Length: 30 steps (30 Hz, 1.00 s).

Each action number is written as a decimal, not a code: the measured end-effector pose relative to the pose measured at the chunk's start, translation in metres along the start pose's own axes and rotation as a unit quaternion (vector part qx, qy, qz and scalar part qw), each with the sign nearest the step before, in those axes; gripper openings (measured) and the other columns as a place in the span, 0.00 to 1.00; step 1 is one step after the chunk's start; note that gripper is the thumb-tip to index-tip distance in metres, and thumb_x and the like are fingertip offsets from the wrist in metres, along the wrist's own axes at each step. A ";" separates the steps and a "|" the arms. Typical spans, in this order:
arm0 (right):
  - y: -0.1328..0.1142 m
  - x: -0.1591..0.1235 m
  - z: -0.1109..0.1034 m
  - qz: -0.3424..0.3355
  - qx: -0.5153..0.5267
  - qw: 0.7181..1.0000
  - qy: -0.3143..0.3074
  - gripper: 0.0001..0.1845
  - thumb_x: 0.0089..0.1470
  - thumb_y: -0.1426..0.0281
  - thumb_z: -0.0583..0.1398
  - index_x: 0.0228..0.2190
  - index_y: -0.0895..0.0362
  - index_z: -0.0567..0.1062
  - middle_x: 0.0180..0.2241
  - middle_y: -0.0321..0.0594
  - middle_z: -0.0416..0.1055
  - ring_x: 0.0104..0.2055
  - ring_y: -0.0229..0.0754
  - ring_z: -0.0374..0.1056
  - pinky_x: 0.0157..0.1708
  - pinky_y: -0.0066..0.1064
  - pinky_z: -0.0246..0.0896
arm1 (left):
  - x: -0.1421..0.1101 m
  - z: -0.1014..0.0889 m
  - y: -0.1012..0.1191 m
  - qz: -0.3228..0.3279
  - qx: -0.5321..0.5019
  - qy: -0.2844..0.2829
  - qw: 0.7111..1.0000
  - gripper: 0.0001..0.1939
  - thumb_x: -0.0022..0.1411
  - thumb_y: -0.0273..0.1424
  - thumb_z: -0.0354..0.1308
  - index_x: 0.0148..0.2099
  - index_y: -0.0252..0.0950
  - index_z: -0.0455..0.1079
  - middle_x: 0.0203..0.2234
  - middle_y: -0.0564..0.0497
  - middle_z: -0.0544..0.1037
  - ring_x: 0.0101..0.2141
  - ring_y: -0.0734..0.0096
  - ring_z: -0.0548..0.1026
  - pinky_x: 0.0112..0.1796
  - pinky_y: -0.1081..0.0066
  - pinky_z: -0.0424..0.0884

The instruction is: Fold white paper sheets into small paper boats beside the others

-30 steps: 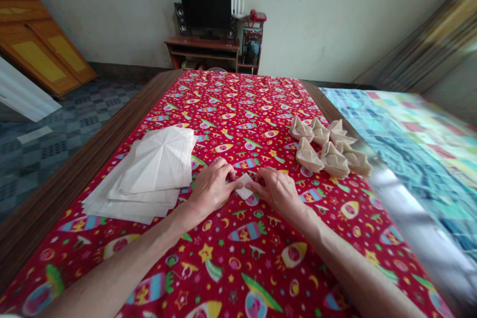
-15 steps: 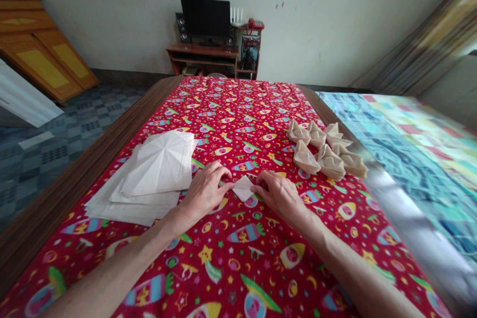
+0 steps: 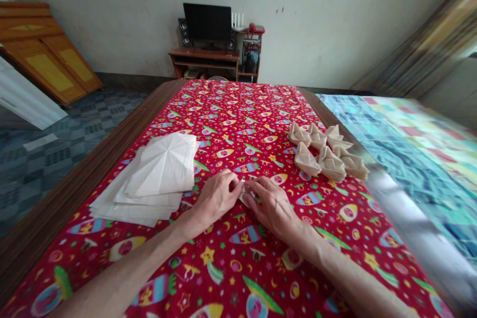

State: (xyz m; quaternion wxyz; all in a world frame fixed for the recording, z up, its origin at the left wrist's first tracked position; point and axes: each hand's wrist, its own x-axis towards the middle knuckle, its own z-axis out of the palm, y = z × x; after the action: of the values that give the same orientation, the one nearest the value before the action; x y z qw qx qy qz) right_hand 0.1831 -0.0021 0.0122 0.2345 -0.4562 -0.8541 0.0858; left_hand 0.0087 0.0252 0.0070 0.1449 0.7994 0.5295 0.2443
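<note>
Two hands (image 3: pixel 219 194) on one small paper (image 3: pixel 243 199), six folded clusters (image 3: pixel 331 164)

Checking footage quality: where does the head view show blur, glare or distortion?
Head view: curtain smeared at upper right; same view, cabinet tilted, likely lens distortion; same view, pale glare along the table's right edge; same view, left hand and right hand fairly clear.

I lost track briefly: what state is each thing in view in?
Small white paper: mostly hidden by fingers
Left hand: fingers curled, at the paper's edge
Right hand: fingers bent over the paper
White paper sheets: unevenly stacked, top one creased
Folded paper pieces: grouped in two rows
Monitor: screen dark
Wooden cabinet: doors closed
Red tablecloth: spread out
</note>
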 end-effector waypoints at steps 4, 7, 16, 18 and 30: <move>-0.010 -0.001 0.000 0.003 -0.024 1.000 -0.006 0.16 0.57 0.60 0.57 0.43 0.56 0.70 0.39 0.45 0.69 0.38 0.45 0.66 0.35 0.32 0.61 | 0.001 -0.003 0.004 -0.031 -0.036 -0.010 0.999 0.10 0.60 0.30 0.53 0.26 0.36 0.65 0.23 0.53 0.72 0.26 0.72 0.70 0.29 0.73 0.63; -0.011 0.000 0.004 0.014 -0.029 0.999 0.017 0.11 0.60 0.65 0.53 0.39 0.57 0.71 0.36 0.45 0.71 0.36 0.43 0.67 0.34 0.31 0.62 | 0.001 -0.005 0.008 -0.040 -0.100 -0.021 0.994 0.12 0.63 0.31 0.50 0.27 0.36 0.66 0.23 0.53 0.74 0.26 0.73 0.72 0.30 0.74 0.65; 0.007 0.013 -0.006 0.212 0.337 0.907 0.139 0.07 0.52 0.64 0.58 0.29 0.56 0.69 0.20 0.32 0.68 0.20 0.34 0.62 0.20 0.24 0.56 | -0.003 -0.005 0.011 -0.003 -0.242 0.021 0.970 0.17 0.63 0.33 0.51 0.54 0.36 0.60 0.44 0.45 0.74 0.43 0.67 0.74 0.42 0.69 0.71; 0.010 0.015 -0.002 0.245 0.404 0.873 0.124 0.11 0.49 0.61 0.60 0.26 0.56 0.68 0.19 0.31 0.66 0.19 0.33 0.61 0.18 0.24 0.54 | -0.003 -0.006 0.011 -0.018 -0.288 -0.019 0.957 0.17 0.63 0.32 0.51 0.54 0.36 0.61 0.39 0.48 0.77 0.39 0.69 0.76 0.41 0.70 0.72; 0.018 0.003 0.008 0.152 0.106 0.982 0.037 0.04 0.54 0.67 0.58 0.30 0.53 0.72 0.25 0.33 0.72 0.25 0.36 0.66 0.25 0.25 0.55 | -0.003 0.008 -0.004 0.053 -0.050 0.043 0.996 0.14 0.60 0.26 0.55 0.49 0.39 0.66 0.38 0.50 0.74 0.41 0.65 0.72 0.45 0.66 0.68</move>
State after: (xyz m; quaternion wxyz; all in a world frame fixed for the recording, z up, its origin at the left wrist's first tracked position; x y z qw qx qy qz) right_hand 0.1911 0.0109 -0.0007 0.2974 -0.5565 -0.7514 0.1931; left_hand 0.0092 0.0242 -0.0028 0.1482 0.8067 0.4795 0.3121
